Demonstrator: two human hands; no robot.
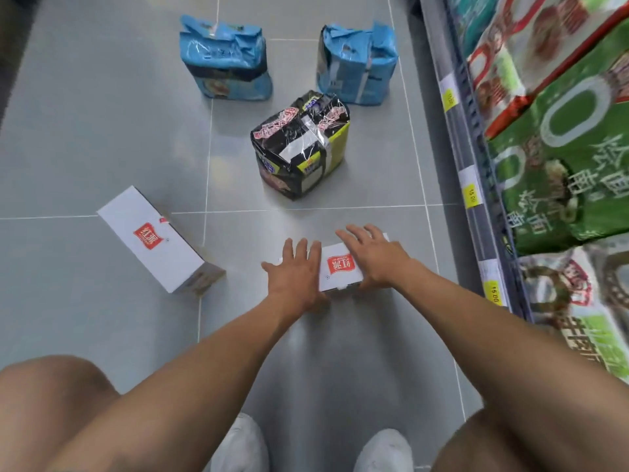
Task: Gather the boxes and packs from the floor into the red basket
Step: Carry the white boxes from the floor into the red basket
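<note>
Knees (pixel 51 403) bent low, so left grip (pixel 296 275) and right grip (pixel 374 260) sit spread over both ends of the white box (pixel 340 267), probably for a two-handed lift.

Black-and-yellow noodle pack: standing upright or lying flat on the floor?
Upright. The black-and-yellow pack stands on its base on the floor, its crimped top edge facing up.

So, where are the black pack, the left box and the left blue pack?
black pack (pixel 301 144): head view, on its taped top.
left box (pixel 148 236): head view, on its red logo.
left blue pack (pixel 226 59): head view, on its upper face.
</note>
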